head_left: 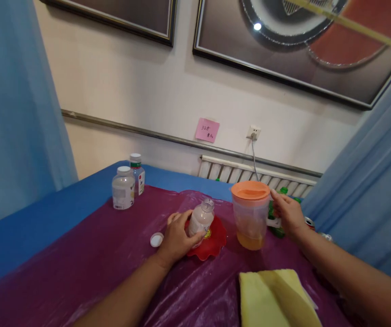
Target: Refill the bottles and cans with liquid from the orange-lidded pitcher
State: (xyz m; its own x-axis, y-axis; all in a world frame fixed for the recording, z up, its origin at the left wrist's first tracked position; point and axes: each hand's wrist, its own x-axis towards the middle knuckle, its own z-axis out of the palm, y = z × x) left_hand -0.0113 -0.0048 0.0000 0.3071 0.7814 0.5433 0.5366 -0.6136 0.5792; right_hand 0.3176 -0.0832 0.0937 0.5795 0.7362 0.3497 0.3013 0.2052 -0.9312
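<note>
My left hand (pixel 178 236) is wrapped round a clear plastic bottle (pixel 202 217) with its cap off, tilted slightly over a red scalloped mat (pixel 212 250). A white cap (pixel 156 239) lies to the left of that hand. With my right hand (pixel 288 213) I grip the handle of a translucent pitcher (pixel 251 213), which has an orange lid (pixel 250 190) and some yellowish liquid at the bottom. The pitcher is upright, to the right of the bottle and apart from it. Whether its base touches the table is hard to tell.
Two white-capped bottles, a wide jar (pixel 123 188) and a slimmer bottle (pixel 138 175), stand at the back left. A folded yellow cloth (pixel 273 295) lies in front on the purple sheet (pixel 113 259). Green bottles and a can (pixel 309 222) are behind my right arm.
</note>
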